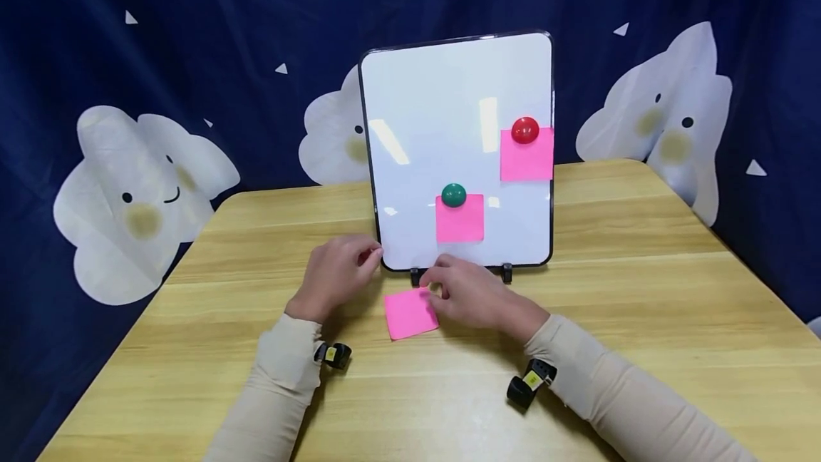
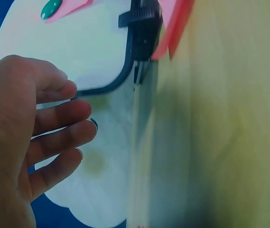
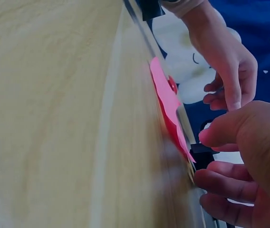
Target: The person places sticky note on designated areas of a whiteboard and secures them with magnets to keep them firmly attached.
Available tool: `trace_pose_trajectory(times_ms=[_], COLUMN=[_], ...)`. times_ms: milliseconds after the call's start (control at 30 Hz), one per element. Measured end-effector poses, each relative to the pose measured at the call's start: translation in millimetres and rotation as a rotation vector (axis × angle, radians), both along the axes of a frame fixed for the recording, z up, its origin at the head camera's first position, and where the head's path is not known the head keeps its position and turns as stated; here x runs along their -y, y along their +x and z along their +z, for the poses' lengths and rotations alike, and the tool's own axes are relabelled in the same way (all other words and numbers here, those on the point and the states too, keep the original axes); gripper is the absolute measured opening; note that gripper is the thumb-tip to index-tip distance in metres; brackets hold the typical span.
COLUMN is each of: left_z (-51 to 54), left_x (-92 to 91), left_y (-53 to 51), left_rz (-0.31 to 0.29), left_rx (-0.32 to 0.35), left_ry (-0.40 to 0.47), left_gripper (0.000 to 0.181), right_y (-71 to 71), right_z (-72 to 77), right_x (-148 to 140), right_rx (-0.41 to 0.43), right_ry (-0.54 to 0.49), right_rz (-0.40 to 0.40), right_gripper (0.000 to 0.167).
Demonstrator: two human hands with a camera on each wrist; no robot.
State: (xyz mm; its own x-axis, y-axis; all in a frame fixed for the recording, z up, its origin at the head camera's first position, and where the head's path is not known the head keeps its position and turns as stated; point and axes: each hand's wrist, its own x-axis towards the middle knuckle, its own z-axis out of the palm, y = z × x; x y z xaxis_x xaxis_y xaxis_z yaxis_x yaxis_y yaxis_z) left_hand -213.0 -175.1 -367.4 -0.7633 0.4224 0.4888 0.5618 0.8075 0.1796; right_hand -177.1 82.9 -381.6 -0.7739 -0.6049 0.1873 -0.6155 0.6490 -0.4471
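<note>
A pink sticky note [image 1: 410, 314] lies on the table before the whiteboard, one edge curling up in the right wrist view. My right hand [image 1: 471, 292] hovers at its right edge, thumb and fingers apart. My left hand [image 1: 340, 273] is beside the board's lower left corner, its fingers loosely bent; I see nothing in them. On the upright whiteboard [image 1: 436, 105], a green magnet [image 1: 454, 195] sits over the top of one pink note [image 1: 460, 223], and a red magnet [image 1: 525, 130] over another pink note [image 1: 527, 160]. Whether the left fingertips touch the board is unclear.
Black stand feet [image 1: 507, 273] support the board on the wooden table [image 1: 641, 291]. A dark blue curtain [image 1: 256, 13] with cloud faces hangs behind. A small red thing [image 3: 173, 84] shows beyond the loose note in the right wrist view.
</note>
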Motion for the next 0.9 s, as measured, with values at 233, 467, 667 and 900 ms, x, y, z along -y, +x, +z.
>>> trace_pose_trajectory(times_ms=[233, 467, 667, 900], left_z=[-2.1, -7.2, -8.1, -9.6], left_x=[19.0, 37.3, 47.5, 61.6], left_y=[0.5, -1.9, -4.1, -5.6], left_rz=[0.075, 0.139, 0.172, 0.226], left_rx=[0.009, 0.05, 0.051, 0.059], left_ry=[0.031, 0.063, 0.075, 0.101], left_gripper=[0.014, 0.018, 0.02, 0.021], right_y=[3.3, 3.4, 2.8, 3.1], right_z=[-1.1, -3.8, -4.5, -5.8], right_x=[0, -1, 0, 0], right_rx=[0.002, -0.038, -0.058, -0.064], right_ry=[0.01, 0.039, 0.066, 0.068], right_rz=[0.007, 0.037, 0.064, 0.093], right_gripper=[0.024, 0.024, 0.02, 0.019])
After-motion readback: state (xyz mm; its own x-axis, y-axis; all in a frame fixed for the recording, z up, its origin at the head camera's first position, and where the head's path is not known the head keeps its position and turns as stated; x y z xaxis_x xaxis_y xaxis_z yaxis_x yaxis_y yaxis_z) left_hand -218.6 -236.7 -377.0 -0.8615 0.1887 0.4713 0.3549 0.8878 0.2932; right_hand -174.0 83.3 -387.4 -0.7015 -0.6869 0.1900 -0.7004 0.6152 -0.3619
